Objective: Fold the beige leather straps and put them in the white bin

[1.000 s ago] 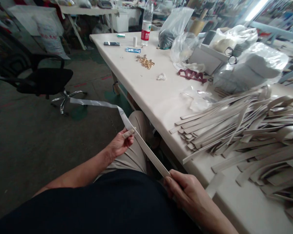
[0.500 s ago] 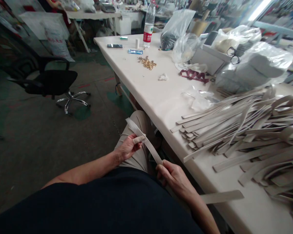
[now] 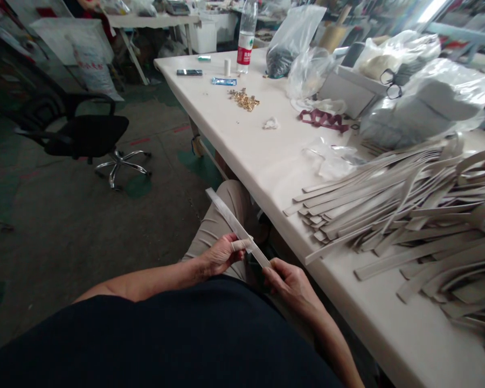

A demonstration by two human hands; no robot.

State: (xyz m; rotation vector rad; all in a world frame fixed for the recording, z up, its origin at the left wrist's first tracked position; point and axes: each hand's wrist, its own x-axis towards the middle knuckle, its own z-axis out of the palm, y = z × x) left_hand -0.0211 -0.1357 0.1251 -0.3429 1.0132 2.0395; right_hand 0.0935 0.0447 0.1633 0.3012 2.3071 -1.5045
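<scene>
A narrow pale strap [image 3: 227, 214] slants over my lap, its far end sticking out past my knee. My left hand [image 3: 225, 253] pinches it partway along, with a light wrapping on one finger. Closer to the table edge, my right hand [image 3: 286, 280] is closed round the same strap. Between the two hands a short stretch of the strap shows. On the table to the right lies a large pile of similar beige straps [image 3: 347, 215], some of them curled.
The white table [image 3: 258, 161] bears gold metal pieces [image 3: 244, 100], a bottle [image 3: 245, 46], a phone [image 3: 189, 72], a blue packet [image 3: 223, 82], maroon ribbon [image 3: 323, 120] and plastic bags [image 3: 440, 102]. A black chair [image 3: 92, 134] stands at the left.
My left hand has moved down and right along the strap, nearer to my right hand. More of the strap now extends beyond my left hand. The loose end below my right arm is out of sight.
</scene>
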